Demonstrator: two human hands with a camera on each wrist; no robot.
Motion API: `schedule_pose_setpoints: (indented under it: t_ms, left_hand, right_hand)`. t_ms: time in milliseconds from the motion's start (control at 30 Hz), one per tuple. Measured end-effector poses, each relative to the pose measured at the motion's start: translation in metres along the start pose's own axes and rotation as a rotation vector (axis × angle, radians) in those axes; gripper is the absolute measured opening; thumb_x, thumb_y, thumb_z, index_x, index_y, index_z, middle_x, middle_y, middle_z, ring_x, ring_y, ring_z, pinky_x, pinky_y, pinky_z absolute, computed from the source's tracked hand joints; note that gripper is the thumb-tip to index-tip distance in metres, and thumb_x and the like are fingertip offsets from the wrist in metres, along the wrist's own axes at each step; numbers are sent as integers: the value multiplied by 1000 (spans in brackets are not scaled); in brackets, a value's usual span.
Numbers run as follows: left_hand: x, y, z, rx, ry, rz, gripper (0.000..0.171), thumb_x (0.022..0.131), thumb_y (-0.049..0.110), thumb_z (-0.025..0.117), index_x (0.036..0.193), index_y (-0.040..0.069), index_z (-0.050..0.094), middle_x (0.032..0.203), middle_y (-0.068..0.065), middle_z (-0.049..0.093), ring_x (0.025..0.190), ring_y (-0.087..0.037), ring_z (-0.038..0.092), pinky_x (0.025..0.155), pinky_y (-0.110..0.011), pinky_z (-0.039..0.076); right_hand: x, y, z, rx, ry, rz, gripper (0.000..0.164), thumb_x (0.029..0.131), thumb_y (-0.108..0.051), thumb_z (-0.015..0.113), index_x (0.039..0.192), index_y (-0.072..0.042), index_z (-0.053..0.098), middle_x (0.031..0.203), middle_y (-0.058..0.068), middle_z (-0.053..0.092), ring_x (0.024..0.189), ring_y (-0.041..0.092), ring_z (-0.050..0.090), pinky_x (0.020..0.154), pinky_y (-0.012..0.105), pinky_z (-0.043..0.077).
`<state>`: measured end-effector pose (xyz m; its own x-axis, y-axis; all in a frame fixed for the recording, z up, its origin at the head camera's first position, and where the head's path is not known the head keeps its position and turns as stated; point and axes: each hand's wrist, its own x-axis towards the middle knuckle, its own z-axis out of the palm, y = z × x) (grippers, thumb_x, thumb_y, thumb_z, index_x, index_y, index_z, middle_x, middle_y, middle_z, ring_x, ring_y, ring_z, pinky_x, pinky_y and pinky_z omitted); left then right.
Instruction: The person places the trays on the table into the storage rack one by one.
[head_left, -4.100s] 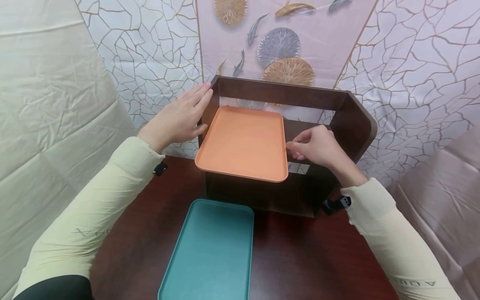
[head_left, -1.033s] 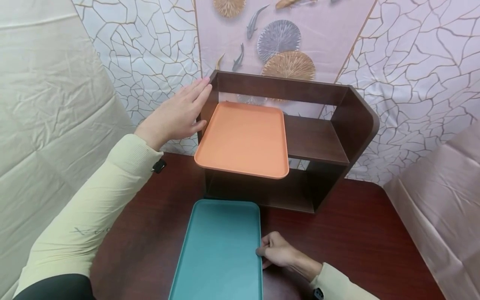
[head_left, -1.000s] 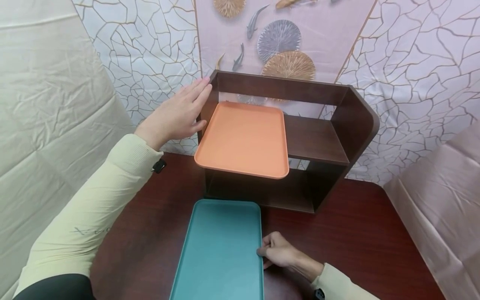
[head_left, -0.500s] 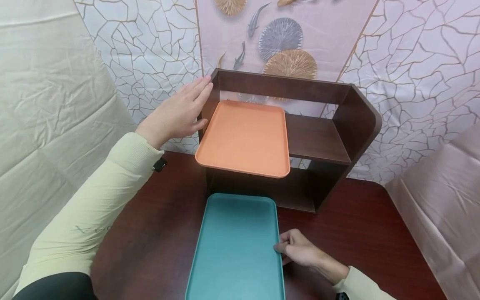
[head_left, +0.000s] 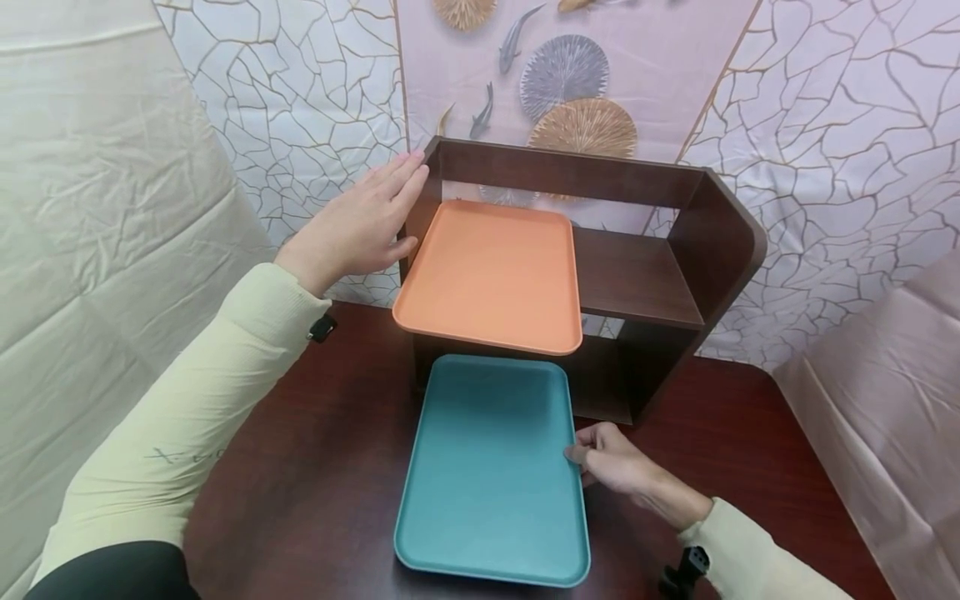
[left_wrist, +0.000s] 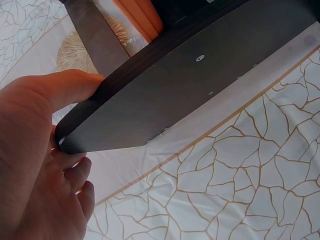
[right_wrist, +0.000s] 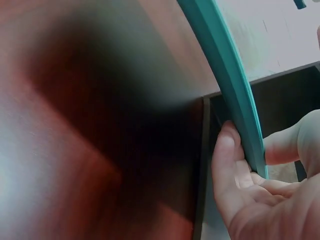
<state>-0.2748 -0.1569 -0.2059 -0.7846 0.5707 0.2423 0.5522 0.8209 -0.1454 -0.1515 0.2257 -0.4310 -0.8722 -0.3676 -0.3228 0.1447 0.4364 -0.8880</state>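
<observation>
My left hand (head_left: 352, 225) steadies the left side panel of a dark brown two-tier shelf (head_left: 637, 271). In the left wrist view, its thumb lies on the front edge of that panel and its fingers sit around the corner. On the upper tier lies an orange tray (head_left: 495, 275), its near end jutting out past the shelf front. My right hand (head_left: 618, 462) pinches the right rim of a teal tray (head_left: 491, 467), thumb above and fingers beneath. That tray is raised off the table, and its far end overlaps the lower tier's opening in the head view.
The shelf stands on a dark reddish table (head_left: 315, 467) against a patterned cloth backdrop (head_left: 315, 100). Pale cloth (head_left: 112, 208) hangs on the left, and a beige-pink cloth (head_left: 885, 400) on the right. The orange tray's overhang is directly above the teal tray's far end.
My right hand has left the orange tray and taken hold of the teal one, which has moved right, then up and forward toward the shelf. My left hand has stayed put.
</observation>
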Motion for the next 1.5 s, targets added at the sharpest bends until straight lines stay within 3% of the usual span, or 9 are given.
schedule_pose_setpoints:
  t_ms: [333, 700, 833, 967, 1133, 1200, 1500]
  left_hand:
    - [1, 1, 1, 6, -6, -4, 86, 104, 26, 59, 167, -6, 11, 178, -21, 6, 167, -38, 9, 135, -56, 17]
    - [1, 2, 2, 14, -6, -10, 87, 103, 27, 60, 167, -5, 11, 178, -21, 5, 167, -38, 9, 135, -56, 17]
    - [2, 2, 2, 18, -4, -9, 87, 103, 27, 61, 167, -5, 11, 178, -20, 6, 167, -37, 9, 134, -57, 18]
    - [2, 3, 2, 16, -9, -9, 86, 104, 27, 60, 167, -5, 11, 179, -20, 5, 167, -36, 8, 134, -57, 18]
    - [2, 3, 2, 21, -20, -17, 86, 104, 28, 59, 167, -4, 11, 179, -19, 4, 167, -35, 7, 135, -55, 17]
    - [2, 3, 2, 22, -22, -19, 87, 104, 28, 59, 168, -4, 10, 179, -19, 3, 167, -35, 7, 135, -55, 17]
    - [1, 0, 3, 15, 2, -18, 86, 104, 26, 60, 167, -5, 11, 179, -20, 6, 167, -36, 9, 135, -55, 17]
  right_hand:
    - [35, -15, -11, -53, 138, 52, 29, 108, -9, 49, 83, -1, 62, 76, 7, 65, 84, 19, 75, 87, 46, 67]
    - [78, -18, -25, -88, 197, 84, 30, 108, -8, 47, 86, 2, 65, 78, 8, 71, 86, 18, 77, 87, 45, 67]
    - [92, -18, -28, -78, 206, 84, 30, 107, -8, 46, 94, 5, 70, 87, 9, 76, 87, 18, 78, 87, 45, 67]
    - [105, -17, -31, -84, 230, 75, 27, 105, -6, 46, 110, 8, 69, 90, 10, 72, 85, 18, 76, 86, 46, 67]
    - [118, -15, -33, -88, 239, 52, 48, 103, -3, 43, 151, 4, 45, 123, 22, 62, 103, 29, 73, 91, 54, 65]
    - [123, -15, -35, -99, 234, 45, 57, 103, -3, 43, 160, 1, 35, 133, 26, 56, 111, 35, 71, 94, 57, 63]
    - [142, -13, -35, -83, 236, 62, 59, 104, -6, 41, 162, 0, 32, 137, 28, 52, 127, 46, 63, 98, 56, 62]
